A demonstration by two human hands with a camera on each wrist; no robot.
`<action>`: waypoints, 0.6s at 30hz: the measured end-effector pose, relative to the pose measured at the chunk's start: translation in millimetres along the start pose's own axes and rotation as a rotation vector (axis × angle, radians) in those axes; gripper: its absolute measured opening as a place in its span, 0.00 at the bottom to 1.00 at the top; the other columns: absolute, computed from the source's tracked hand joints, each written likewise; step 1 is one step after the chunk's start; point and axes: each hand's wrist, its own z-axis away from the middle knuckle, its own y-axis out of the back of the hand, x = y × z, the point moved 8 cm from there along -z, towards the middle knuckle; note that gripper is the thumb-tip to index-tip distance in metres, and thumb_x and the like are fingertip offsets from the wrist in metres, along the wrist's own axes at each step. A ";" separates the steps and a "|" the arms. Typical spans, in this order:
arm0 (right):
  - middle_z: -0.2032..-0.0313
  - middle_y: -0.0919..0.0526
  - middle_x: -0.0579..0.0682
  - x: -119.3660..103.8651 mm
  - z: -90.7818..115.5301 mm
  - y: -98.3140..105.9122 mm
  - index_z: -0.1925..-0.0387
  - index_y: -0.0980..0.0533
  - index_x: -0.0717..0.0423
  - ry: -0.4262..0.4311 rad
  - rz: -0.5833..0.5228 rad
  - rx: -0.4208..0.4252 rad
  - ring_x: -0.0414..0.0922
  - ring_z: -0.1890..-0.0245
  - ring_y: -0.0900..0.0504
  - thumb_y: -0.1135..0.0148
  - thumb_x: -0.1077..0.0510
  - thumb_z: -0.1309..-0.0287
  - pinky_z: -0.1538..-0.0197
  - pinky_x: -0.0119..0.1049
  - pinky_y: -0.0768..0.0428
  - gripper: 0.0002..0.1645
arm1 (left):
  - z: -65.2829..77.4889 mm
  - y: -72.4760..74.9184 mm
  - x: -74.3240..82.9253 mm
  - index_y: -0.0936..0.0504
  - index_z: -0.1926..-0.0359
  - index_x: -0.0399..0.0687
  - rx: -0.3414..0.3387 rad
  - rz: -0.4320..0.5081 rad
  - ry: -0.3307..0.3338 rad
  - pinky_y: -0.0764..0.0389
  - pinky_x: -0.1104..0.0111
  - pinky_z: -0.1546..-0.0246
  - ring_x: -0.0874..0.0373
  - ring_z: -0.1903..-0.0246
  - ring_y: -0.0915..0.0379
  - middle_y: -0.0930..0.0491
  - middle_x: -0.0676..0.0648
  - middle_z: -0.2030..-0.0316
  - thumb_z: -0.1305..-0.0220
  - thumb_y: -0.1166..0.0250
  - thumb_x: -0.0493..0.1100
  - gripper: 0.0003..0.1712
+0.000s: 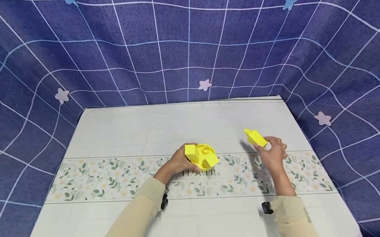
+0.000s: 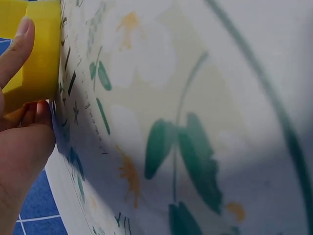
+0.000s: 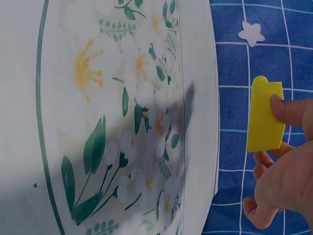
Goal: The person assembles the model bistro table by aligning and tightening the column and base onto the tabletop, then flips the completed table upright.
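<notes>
My left hand (image 1: pixel 178 162) grips the side of a shallow round yellow tray (image 1: pixel 200 157) over the floral band of the cloth. Inside it stand two yellow blocks, a left one (image 1: pixel 191 151) and a tilted right one (image 1: pixel 211 159), and a small ring-shaped socket (image 1: pixel 206 149). In the left wrist view the thumb lies along the yellow side, with the fingers partly hidden below. Away to the right, my right hand (image 1: pixel 272 154) holds a yellow box-shaped piece (image 1: pixel 257 138) with a rounded knob at one end, raised above the table. Its thumb presses one face in the right wrist view.
A white cloth (image 1: pixel 137 129) with a leaf-and-flower band covers the table. Blue curtains (image 1: pixel 168 52) with a white grid and stars hang behind and at both sides. Black straps (image 1: pixel 267 208) show at the wrists.
</notes>
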 end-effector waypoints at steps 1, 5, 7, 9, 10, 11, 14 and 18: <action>0.37 0.36 0.58 -1.6 0.6 -1.3 0.42 0.28 0.63 0.003 0.000 -0.007 0.60 0.41 0.45 0.34 0.55 0.42 0.41 0.61 0.51 0.29 | -0.5 -0.2 0.0 0.35 0.32 0.50 -0.003 -0.007 0.001 0.30 0.58 0.42 0.53 0.45 0.29 0.26 0.49 0.43 0.67 0.16 0.37 0.57; 0.37 0.35 0.57 -8.2 2.6 -5.2 0.42 0.28 0.62 0.023 -0.001 -0.026 0.60 0.41 0.45 0.34 0.56 0.42 0.42 0.60 0.47 0.28 | 1.6 -3.2 -1.5 0.40 0.29 0.50 0.000 0.027 0.023 0.32 0.59 0.39 0.53 0.42 0.31 0.29 0.49 0.41 0.64 0.18 0.35 0.60; 0.37 0.35 0.57 -12.4 3.3 -6.8 0.43 0.27 0.63 0.045 -0.004 -0.029 0.59 0.40 0.45 0.33 0.56 0.43 0.41 0.60 0.48 0.28 | 3.7 -6.6 -1.6 0.44 0.28 0.48 0.006 0.086 0.021 0.32 0.58 0.39 0.51 0.41 0.32 0.30 0.47 0.40 0.63 0.19 0.33 0.61; 0.38 0.34 0.57 -16.0 3.5 -8.6 0.44 0.27 0.63 0.064 -0.008 -0.031 0.58 0.40 0.45 0.33 0.57 0.43 0.41 0.60 0.49 0.27 | 5.8 -10.2 -0.7 0.46 0.28 0.47 0.022 0.131 0.003 0.32 0.58 0.39 0.51 0.41 0.32 0.31 0.46 0.40 0.64 0.19 0.32 0.63; 0.38 0.34 0.57 -17.8 3.8 -9.4 0.44 0.27 0.63 0.072 -0.007 -0.031 0.57 0.40 0.44 0.33 0.56 0.43 0.41 0.59 0.49 0.27 | 6.7 -12.0 -0.5 0.46 0.29 0.47 0.033 0.145 -0.004 0.32 0.59 0.40 0.51 0.42 0.33 0.32 0.47 0.41 0.64 0.19 0.32 0.63; 0.38 0.34 0.57 -19.7 4.1 -10.4 0.45 0.27 0.63 0.079 -0.008 -0.032 0.57 0.40 0.44 0.33 0.56 0.44 0.41 0.59 0.49 0.27 | 7.3 -13.6 -0.2 0.45 0.30 0.47 0.047 0.158 -0.013 0.31 0.59 0.40 0.52 0.42 0.32 0.31 0.47 0.41 0.65 0.18 0.32 0.62; 0.39 0.33 0.57 -24.8 5.1 -14.6 0.46 0.26 0.64 0.097 -0.008 -0.041 0.57 0.40 0.43 0.32 0.57 0.44 0.41 0.59 0.49 0.26 | 9.9 -15.5 -1.1 0.41 0.35 0.50 0.108 0.133 -0.007 0.30 0.61 0.41 0.54 0.44 0.31 0.30 0.49 0.44 0.68 0.16 0.36 0.59; 0.40 0.33 0.58 -32.5 6.7 -20.9 0.47 0.26 0.64 0.131 -0.007 -0.063 0.57 0.40 0.43 0.32 0.57 0.45 0.42 0.60 0.49 0.26 | 10.9 -13.9 -2.9 0.39 0.38 0.52 0.150 0.104 0.019 0.28 0.61 0.43 0.54 0.45 0.30 0.29 0.50 0.46 0.69 0.16 0.39 0.56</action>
